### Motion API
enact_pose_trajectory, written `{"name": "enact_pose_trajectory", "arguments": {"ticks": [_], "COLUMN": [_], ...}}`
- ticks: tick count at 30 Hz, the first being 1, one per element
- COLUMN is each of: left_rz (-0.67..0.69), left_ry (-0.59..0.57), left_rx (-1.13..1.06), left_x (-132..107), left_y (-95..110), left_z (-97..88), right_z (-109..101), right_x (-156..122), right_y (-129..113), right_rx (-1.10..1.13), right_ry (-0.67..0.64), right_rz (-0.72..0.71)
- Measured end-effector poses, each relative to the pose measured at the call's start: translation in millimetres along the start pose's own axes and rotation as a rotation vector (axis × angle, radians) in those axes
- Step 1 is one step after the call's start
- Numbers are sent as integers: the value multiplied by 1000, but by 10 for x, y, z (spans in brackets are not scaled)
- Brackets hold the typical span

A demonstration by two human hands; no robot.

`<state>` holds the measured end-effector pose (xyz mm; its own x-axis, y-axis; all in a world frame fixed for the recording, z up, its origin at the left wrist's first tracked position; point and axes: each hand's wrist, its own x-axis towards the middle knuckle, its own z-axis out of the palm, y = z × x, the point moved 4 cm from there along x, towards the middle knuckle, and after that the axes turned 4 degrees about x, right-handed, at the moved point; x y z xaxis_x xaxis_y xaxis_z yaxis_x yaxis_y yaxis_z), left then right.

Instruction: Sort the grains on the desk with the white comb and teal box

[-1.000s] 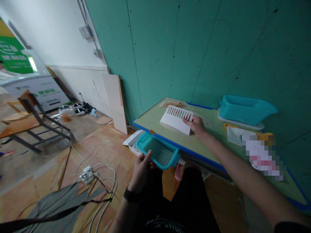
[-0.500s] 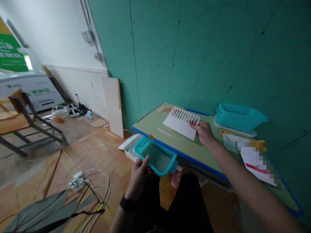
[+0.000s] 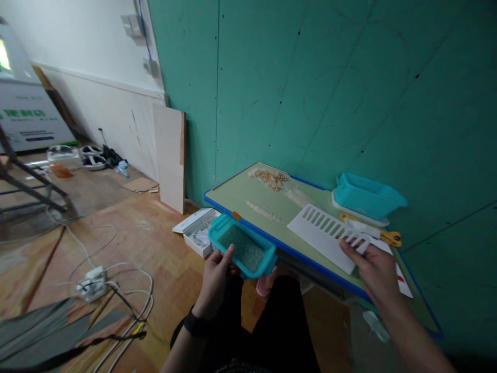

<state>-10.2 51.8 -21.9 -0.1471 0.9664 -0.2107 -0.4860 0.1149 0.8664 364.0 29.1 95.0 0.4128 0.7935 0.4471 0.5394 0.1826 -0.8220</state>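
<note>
My left hand (image 3: 218,272) is closed on the near rim of a turquoise plastic bin (image 3: 267,263), thumb over the edge. Grey-green granules (image 3: 244,249) lie in the bin, which is beside and just below the front edge of a light green tabletop (image 3: 229,190) with a blue border. In my right hand (image 3: 378,261) is a flat white scraper (image 3: 316,238) with a row of slots, low over the table's front right part. A heap of tan pellets (image 3: 273,180) lies at the back left, with pale crumbs (image 3: 264,211) strewn nearer the front.
A second turquoise bin (image 3: 367,196) stands at the table's back right, near a yellow-handled tool (image 3: 390,238) and white papers. An opened white box (image 3: 198,237) sits on the floor. Cables and a power strip (image 3: 92,284) lie to the left; the green wall (image 3: 256,77) rises behind.
My right hand has moved the scraper right and toward the table's front edge, uncovering the pellet heap. My left hand still holds the bin. The view has shifted slightly.
</note>
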Motion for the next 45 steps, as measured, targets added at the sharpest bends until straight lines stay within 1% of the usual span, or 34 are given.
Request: {"name": "enact_pose_trajectory", "arguments": {"ticks": [3, 8, 11, 15, 20, 26, 29, 31, 34, 39, 45], "left_rz": [-2, 3, 7, 22, -3, -6, -13, -12, -4, -1, 5], "left_ry": [-1, 3, 8, 10, -1, 1, -5, 0, -14, -36, -46], "left_rx": [11, 8, 24, 22, 34, 40, 40, 37, 20, 22, 17], "left_x": [-4, 5, 4, 7, 42, 40, 19, 16, 31, 57, 67], "left_y": [6, -9, -9, 5, 38, 117, 120, 112, 93, 57, 37], "left_z": [-8, -22, -26, -37, -35, 26, 51, 49, 38, 29, 48], "right_z": [142, 486, 702, 977, 1316, 1735, 1896, 1965, 2009, 2001, 1966], "right_x": [22, 83, 140, 251, 406, 578, 638, 666, 688, 663, 556], "right_y": [-79, -318, -395, -434, -477, -483, -508, -528, -544, -546, -603], "right_rx": [-62, -82, -40, 15, 75, 151, 165, 184, 220, 276, 370], "right_ry": [-20, -68, -83, -106, -128, -158, -180, -194, -207, -230, -258], "right_rz": [40, -20, -45, -64, -69, -33, -18, 3, 37, 63, 127]}}
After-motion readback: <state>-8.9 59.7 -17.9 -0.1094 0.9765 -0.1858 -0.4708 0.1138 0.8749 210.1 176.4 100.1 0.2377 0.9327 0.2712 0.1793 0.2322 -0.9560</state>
